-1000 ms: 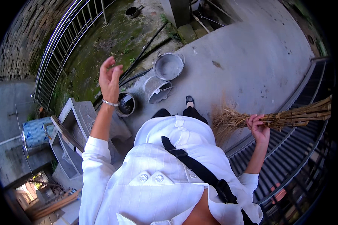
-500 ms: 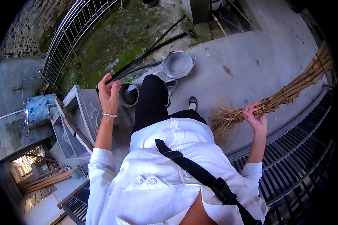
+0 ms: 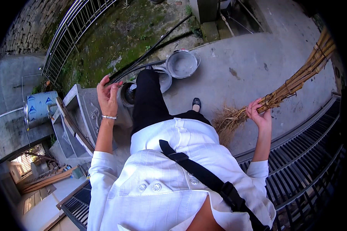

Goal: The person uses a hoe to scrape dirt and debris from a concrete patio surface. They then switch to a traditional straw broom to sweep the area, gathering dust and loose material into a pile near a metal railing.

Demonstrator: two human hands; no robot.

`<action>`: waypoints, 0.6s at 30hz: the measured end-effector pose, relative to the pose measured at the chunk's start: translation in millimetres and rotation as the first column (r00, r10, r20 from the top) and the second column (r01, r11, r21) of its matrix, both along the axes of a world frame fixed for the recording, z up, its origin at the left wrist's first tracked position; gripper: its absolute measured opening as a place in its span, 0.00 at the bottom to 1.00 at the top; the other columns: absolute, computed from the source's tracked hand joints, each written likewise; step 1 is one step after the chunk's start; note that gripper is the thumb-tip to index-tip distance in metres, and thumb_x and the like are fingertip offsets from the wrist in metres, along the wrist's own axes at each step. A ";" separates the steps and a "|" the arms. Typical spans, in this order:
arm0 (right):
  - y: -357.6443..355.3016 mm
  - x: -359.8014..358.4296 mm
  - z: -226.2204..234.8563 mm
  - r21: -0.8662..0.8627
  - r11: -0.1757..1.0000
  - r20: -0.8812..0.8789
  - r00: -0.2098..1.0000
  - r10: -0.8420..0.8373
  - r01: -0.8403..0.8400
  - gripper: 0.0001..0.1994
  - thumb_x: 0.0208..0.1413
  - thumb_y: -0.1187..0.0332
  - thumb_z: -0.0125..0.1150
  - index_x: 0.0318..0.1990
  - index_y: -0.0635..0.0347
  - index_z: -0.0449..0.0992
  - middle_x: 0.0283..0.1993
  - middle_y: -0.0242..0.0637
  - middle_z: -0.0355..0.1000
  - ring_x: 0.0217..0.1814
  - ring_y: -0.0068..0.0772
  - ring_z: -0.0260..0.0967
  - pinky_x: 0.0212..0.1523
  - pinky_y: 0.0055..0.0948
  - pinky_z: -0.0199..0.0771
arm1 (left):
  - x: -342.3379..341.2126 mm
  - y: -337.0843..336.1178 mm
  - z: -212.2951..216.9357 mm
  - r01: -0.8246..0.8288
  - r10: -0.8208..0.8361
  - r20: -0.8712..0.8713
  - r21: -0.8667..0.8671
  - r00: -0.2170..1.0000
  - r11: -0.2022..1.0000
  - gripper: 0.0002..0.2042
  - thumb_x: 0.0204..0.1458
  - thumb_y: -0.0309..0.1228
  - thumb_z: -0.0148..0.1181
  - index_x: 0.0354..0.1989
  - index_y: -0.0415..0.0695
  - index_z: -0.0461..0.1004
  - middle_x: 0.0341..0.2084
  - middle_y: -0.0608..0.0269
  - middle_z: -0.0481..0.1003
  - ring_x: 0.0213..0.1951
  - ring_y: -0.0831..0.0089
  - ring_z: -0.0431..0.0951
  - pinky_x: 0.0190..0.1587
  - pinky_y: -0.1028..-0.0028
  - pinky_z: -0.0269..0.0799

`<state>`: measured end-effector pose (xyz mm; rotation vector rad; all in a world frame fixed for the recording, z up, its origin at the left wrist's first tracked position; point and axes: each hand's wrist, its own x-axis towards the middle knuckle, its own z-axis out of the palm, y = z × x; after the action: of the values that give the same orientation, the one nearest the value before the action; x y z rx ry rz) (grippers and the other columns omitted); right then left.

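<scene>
My right hand [image 3: 260, 111] is closed around a broom [image 3: 285, 92] made of bundled bamboo-like stalks bound together. The thick stalk end slants up toward the far right. Its frayed bristles [image 3: 228, 124] hang near my right hip, above the concrete. On the other side, my left hand [image 3: 108, 97] is raised with loosely bent, parted fingers and nothing visible in it. A silver bangle [image 3: 110, 117] circles that wrist. Below and beside the left hand is a dark round pot [image 3: 123, 101], partly hidden by my left leg.
Ahead stand two grey buckets, one [image 3: 181, 64] in full view and another [image 3: 165, 80] partly behind my leg. Black pipes [image 3: 158, 45] edge mossy ground. A concrete sink unit [image 3: 85, 115] stands left; a dark metal railing [image 3: 297, 154] curves along the right.
My left leg has stepped forward, its shoe now showing beside the buckets. The broom and both hands have shifted slightly left in view; my right hand keeps its grip.
</scene>
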<state>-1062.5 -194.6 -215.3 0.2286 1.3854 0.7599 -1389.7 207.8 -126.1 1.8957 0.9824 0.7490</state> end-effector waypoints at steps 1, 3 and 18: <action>-0.7 1.4 0.0 -0.006 1.000 0.000 1.000 -0.007 0.007 0.35 0.36 0.65 0.64 0.45 0.64 0.44 0.38 0.46 0.57 0.33 0.40 0.69 0.25 0.31 0.70 | -3.8 2.4 1.6 -0.002 0.002 -0.011 0.000 1.000 1.000 0.19 0.50 0.24 0.50 0.51 0.39 0.56 0.45 0.56 0.62 0.38 0.75 0.72 0.38 0.79 0.68; -2.5 3.3 -0.7 -0.016 1.000 0.006 1.000 -0.017 0.017 0.35 0.36 0.65 0.64 0.45 0.64 0.43 0.38 0.46 0.57 0.33 0.40 0.69 0.25 0.31 0.70 | -12.4 8.9 1.0 -0.012 0.013 -0.015 0.028 1.000 1.000 0.19 0.51 0.26 0.50 0.52 0.41 0.57 0.46 0.58 0.60 0.40 0.73 0.72 0.39 0.77 0.70; -18.6 -9.0 0.8 0.062 0.991 0.060 0.991 -0.123 0.119 0.36 0.38 0.57 0.64 0.44 0.65 0.44 0.39 0.45 0.58 0.35 0.39 0.68 0.27 0.29 0.68 | 26.5 32.3 4.1 0.075 -0.076 0.057 0.025 0.995 0.997 0.19 0.51 0.24 0.49 0.52 0.41 0.57 0.47 0.56 0.60 0.39 0.74 0.72 0.37 0.79 0.70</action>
<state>-1071.5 -213.1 -214.6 0.3289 1.2788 0.7013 -1363.2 240.0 -122.0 1.9096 0.8649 0.7688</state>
